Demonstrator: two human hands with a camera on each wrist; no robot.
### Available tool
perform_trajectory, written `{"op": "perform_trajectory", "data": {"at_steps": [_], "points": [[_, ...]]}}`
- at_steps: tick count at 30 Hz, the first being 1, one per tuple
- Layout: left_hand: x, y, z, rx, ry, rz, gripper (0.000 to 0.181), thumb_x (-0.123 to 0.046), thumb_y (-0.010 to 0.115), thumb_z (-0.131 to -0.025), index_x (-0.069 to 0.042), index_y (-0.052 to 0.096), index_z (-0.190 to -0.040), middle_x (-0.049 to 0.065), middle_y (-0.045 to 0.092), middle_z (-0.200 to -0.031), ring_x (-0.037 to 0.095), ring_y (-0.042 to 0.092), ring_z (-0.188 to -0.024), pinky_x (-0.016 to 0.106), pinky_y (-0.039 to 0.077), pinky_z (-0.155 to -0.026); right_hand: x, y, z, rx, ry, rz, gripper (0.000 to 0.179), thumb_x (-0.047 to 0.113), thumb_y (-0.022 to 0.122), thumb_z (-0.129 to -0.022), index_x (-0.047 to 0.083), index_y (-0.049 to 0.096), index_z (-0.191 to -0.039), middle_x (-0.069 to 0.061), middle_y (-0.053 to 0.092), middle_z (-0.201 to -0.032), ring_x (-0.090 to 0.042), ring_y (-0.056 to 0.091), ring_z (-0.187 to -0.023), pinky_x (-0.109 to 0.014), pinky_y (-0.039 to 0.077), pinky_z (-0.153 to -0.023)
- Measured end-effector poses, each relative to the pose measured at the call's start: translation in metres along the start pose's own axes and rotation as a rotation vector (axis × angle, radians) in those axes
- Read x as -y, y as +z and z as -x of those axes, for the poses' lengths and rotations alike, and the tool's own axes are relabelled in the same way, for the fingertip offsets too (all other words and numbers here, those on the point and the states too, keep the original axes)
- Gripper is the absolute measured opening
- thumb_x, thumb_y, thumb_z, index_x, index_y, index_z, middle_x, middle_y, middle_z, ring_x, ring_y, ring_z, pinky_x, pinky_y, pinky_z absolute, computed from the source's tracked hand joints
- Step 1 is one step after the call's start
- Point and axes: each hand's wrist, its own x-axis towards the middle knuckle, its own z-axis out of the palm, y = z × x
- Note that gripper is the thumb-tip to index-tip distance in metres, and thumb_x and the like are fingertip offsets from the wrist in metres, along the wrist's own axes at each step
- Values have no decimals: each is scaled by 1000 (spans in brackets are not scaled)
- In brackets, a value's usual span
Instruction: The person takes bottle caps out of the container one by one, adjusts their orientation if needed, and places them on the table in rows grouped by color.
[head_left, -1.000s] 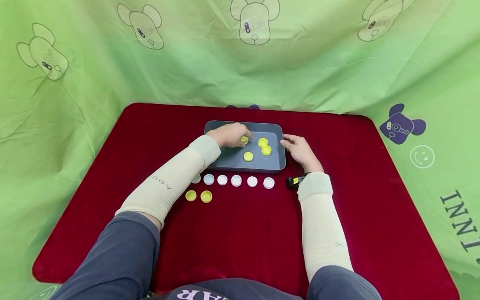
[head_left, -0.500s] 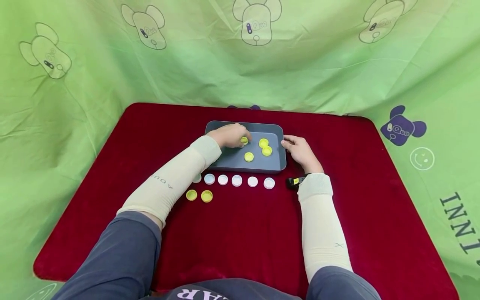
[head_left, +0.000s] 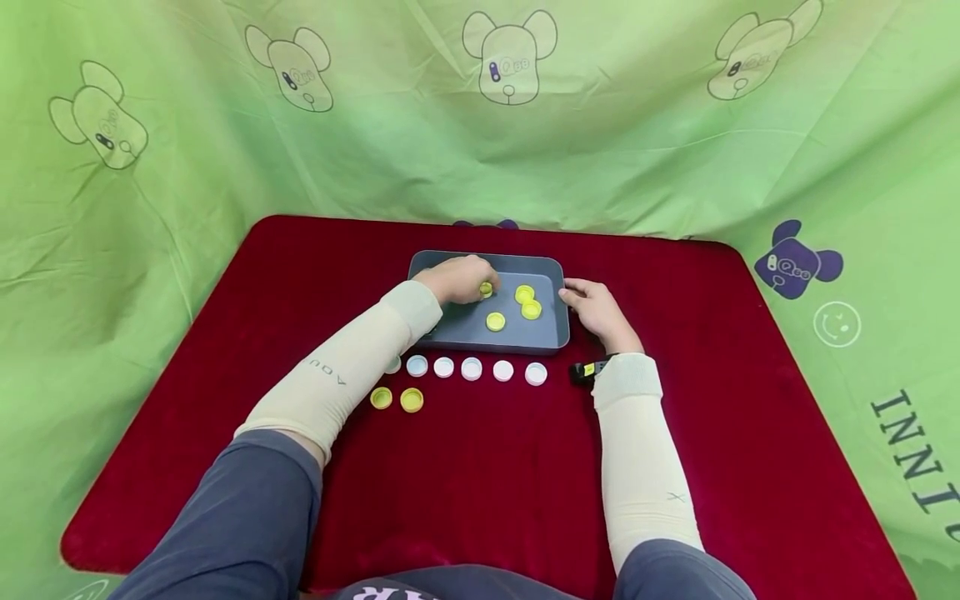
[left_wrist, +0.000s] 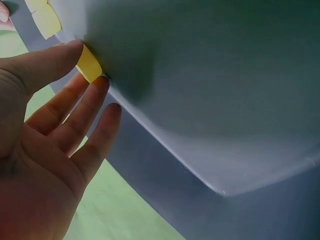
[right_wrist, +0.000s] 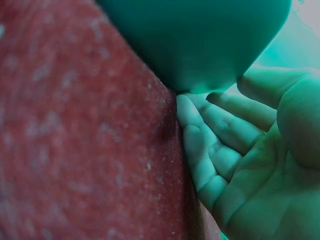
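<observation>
Inside a grey rectangular tray (head_left: 517, 340), my left hand (head_left: 457, 279) pinches a yellow cap (left_wrist: 91, 65) between thumb and fingertips, near the tray's far side. The ring and little fingers stay spread apart from it in the left wrist view. Three more yellow caps lie on the tray floor: a single cap (head_left: 495, 322) toward the front, and a pair made up of a rear cap (head_left: 524, 293) and a front cap (head_left: 531, 310) that touch. At the tray's right end, my right hand (head_left: 596, 310) holds the wall, thumb at the rim and fingers along the outside.
A row of several white and pale caps (head_left: 471, 369) lies on the red cloth (head_left: 480, 483) just in front of the tray. Nearer to me are two yellow caps, one left (head_left: 381, 397) and one right (head_left: 412, 400). Green curtain (head_left: 420, 167) surrounds the table's back and sides.
The whole head view has shifted slightly downward. Both hands keep nearly the same places on the cap and the tray, and the loose caps stay where they were.
</observation>
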Motion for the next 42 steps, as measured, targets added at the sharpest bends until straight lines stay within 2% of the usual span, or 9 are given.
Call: {"op": "perform_trajectory", "data": {"at_steps": [15,22,26,37,42], "points": [[-2,-8,10,-4,8,-19,31,-6,65,-91,-16,71,-120,2,63,-119,16,53,-110,33,43,-97,4,0,1,18,10,4,47,21,53,-101,1,46,-143,-18,55,-132,-31,52,-110,-44,42,-96],[-7,-21,20,-22,31,-38,33,-4,65,-90,-14,70,-122,4,63,-118,17,54,-109,34,45,-94,3,-2,-1,18,37,11,48,24,54,-101,4,46,-144,-15,52,-137,-29,52,-114,-45,41,-98],[-8,-26,24,-15,23,-38,33,-5,66,-91,-16,70,-122,3,62,-118,16,54,-107,34,45,-94,4,-4,-1,22,44,14,49,26,54,-101,4,46,-144,-14,51,-138,-29,52,-115,-45,41,-99],[-5,-24,29,-39,46,-57,32,-7,67,-90,-14,70,-121,2,63,-117,16,54,-109,33,45,-95,3,-2,-2,11,41,7,49,24,53,-101,3,44,-145,-15,52,-136,-29,52,-114,-44,42,-99],[-6,-22,36,-52,59,-70,32,-9,68,-90,-15,70,-122,2,63,-115,16,56,-106,34,45,-95,2,1,-3,4,33,16,50,26,52,-102,2,43,-146,-17,52,-136,-30,52,-113,-44,41,-98]]}}
